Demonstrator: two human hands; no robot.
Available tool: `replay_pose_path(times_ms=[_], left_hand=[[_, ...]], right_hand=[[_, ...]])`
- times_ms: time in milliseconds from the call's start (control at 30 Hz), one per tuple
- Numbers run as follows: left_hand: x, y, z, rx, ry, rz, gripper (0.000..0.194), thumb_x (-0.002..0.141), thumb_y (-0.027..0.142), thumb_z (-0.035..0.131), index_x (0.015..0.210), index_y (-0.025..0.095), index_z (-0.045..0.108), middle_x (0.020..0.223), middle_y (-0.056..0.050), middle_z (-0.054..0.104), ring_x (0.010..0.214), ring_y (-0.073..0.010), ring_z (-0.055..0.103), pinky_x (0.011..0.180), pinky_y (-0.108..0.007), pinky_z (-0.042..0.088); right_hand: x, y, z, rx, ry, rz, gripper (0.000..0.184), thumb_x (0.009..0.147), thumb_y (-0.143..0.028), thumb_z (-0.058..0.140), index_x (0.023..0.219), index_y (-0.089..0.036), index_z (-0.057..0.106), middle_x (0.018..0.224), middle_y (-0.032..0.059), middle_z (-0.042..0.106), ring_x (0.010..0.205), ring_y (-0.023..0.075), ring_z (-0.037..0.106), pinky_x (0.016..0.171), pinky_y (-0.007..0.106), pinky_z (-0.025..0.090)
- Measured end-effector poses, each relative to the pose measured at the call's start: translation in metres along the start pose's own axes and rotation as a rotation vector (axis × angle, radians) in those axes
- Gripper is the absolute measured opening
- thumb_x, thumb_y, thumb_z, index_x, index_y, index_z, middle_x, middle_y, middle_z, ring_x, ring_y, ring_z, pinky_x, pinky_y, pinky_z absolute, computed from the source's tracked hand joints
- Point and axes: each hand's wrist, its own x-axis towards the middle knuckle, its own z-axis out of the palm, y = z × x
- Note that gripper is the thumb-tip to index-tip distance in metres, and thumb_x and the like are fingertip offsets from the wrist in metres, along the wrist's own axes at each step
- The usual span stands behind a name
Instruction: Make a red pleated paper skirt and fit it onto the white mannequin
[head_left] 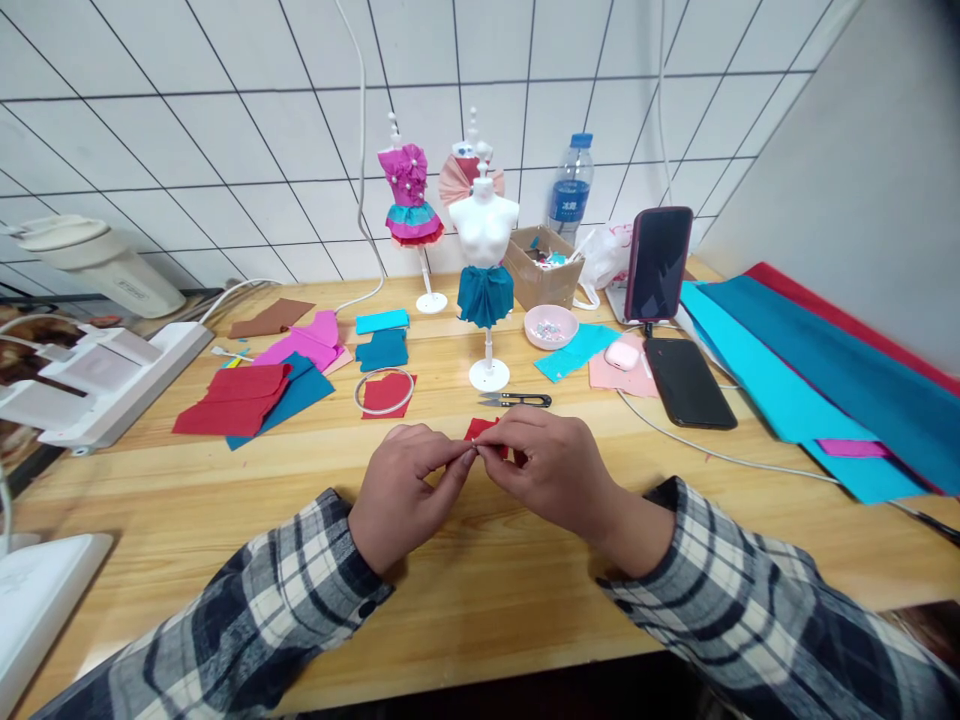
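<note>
Fingers mostly hid the red crepe paper, central between the surface's front and back edges; its pinched part was hard to make out. The water bottle by the back edge bore white characters on blue; the tumbler's lettering was blurred. The left hand and right hand met, thumbs and forefingers closed on the paper.

Blue-capped bottle near tiled wall, upright phone, black device lying flat, white power strip
</note>
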Motion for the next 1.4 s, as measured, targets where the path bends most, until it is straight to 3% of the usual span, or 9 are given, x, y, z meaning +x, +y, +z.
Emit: replay_pose_path(times_ms=[167, 433, 700, 1400], left_hand=[[0.000, 0.000, 0.002, -0.004, 0.044, 0.009, 0.018, 0.090, 0.024, 0.058, 0.083, 0.018, 0.073, 0.069, -0.002, 0.070, 0.064, -0.0149, 0.059, 0.064, -0.029, 0.041], [0.002, -0.002, 0.000, -0.061, 0.066, 0.028, 0.016, 0.090, 0.022, 0.059, 0.086, 0.018, 0.073, 0.070, -0.002, 0.070, 0.065, -0.0144, 0.058, 0.065, -0.029, 0.043], [0.002, -0.007, 0.001, -0.069, 0.086, -0.026, 0.018, 0.089, 0.025, 0.059, 0.081, 0.018, 0.073, 0.069, -0.003, 0.071, 0.064, -0.0148, 0.060, 0.063, -0.028, 0.045], [0.003, -0.008, 0.005, -0.062, 0.097, -0.062, 0.017, 0.083, 0.018, 0.057, 0.078, 0.017, 0.073, 0.067, -0.003, 0.070, 0.061, -0.0124, 0.061, 0.061, -0.023, 0.048]], right_hand=[[0.003, 0.000, 0.007, 0.189, 0.035, 0.173, 0.010, 0.080, -0.019, 0.066, 0.071, -0.020, 0.071, 0.064, -0.0023, 0.064, 0.056, 0.0091, 0.054, 0.054, 0.022, 0.040], [0.006, -0.001, 0.010, 0.366, 0.032, 0.352, 0.008, 0.079, -0.018, 0.068, 0.074, -0.018, 0.075, 0.064, -0.0012, 0.067, 0.050, 0.0074, 0.050, 0.048, 0.020, 0.039], [0.000, 0.000, 0.011, 0.288, 0.024, 0.182, 0.009, 0.082, -0.020, 0.069, 0.086, -0.021, 0.077, 0.069, -0.0004, 0.066, 0.059, 0.0099, 0.054, 0.055, 0.023, 0.042], [-0.003, 0.003, 0.011, 0.203, 0.008, 0.099, 0.013, 0.086, -0.022, 0.066, 0.093, -0.022, 0.077, 0.076, 0.0018, 0.069, 0.066, 0.0121, 0.058, 0.059, 0.024, 0.044]])
